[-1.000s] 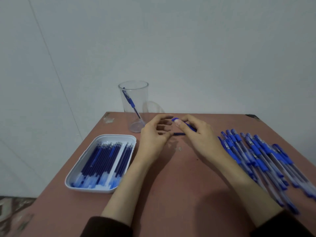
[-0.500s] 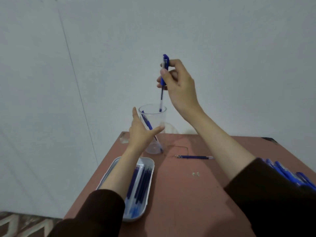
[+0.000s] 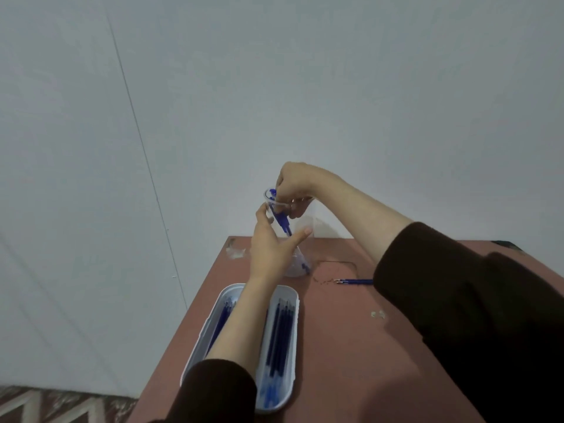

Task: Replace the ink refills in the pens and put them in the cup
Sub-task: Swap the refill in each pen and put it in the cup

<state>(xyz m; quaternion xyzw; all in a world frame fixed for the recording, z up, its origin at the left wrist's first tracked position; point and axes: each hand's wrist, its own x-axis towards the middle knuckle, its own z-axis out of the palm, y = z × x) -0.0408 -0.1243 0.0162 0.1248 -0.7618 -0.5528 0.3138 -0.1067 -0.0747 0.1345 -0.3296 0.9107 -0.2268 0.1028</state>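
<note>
A clear plastic cup (image 3: 300, 222) stands at the far left corner of the reddish table (image 3: 351, 346). My left hand (image 3: 270, 248) wraps around its near side, thumb on the right wall. My right hand (image 3: 297, 183) hovers over the rim, fingertips pinching the blue top of a pen (image 3: 282, 222) that leans inside the cup. Whether a second pen lies behind it is hard to tell. A loose blue refill (image 3: 354, 281) lies on the table right of the cup.
A white tray (image 3: 293, 303) of blue refills sits near the table's left edge, under my left forearm. Small pale scraps (image 3: 377, 314) lie mid-table, and a tape patch (image 3: 235, 252) marks the far left corner. A wall stands close behind.
My right hand has dropped from high above the cup to its rim, lowering the pen inside. My left hand has closed around the cup. The camera has tilted upward.
</note>
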